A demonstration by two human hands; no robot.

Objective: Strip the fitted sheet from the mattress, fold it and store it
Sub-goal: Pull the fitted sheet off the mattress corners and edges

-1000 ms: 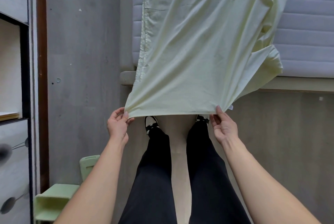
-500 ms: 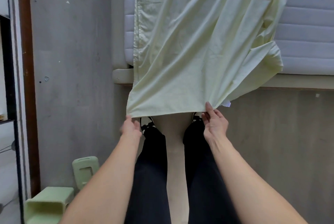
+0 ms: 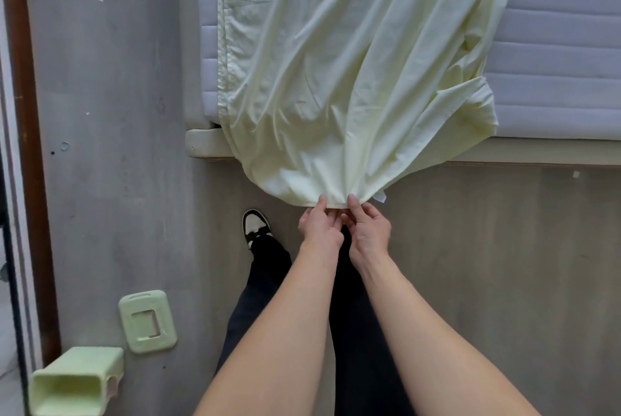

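Note:
A pale yellow fitted sheet [image 3: 353, 72] lies across the quilted grey mattress [image 3: 557, 56] and hangs over the bed's near edge, gathered into folds. My left hand [image 3: 319, 225] and my right hand [image 3: 368, 227] are side by side at the sheet's lowest edge. Each pinches the hem, and the cloth bunches to a narrow point between them. A small white label [image 3: 380, 196] sticks out just right of my right hand.
The cream bed frame [image 3: 537, 151] runs along the mattress edge. On the grey floor at lower left stand a green plastic bin [image 3: 72, 382] on its side and its green lid [image 3: 148, 320]. A brown door frame [image 3: 28, 146] lines the left. My legs and shoe [image 3: 255, 225] are below.
My hands, a sheet's width apart a second ago, have come together at the middle of the hem. The sheet's lower edge has gathered from a flat spread into a narrow bunch.

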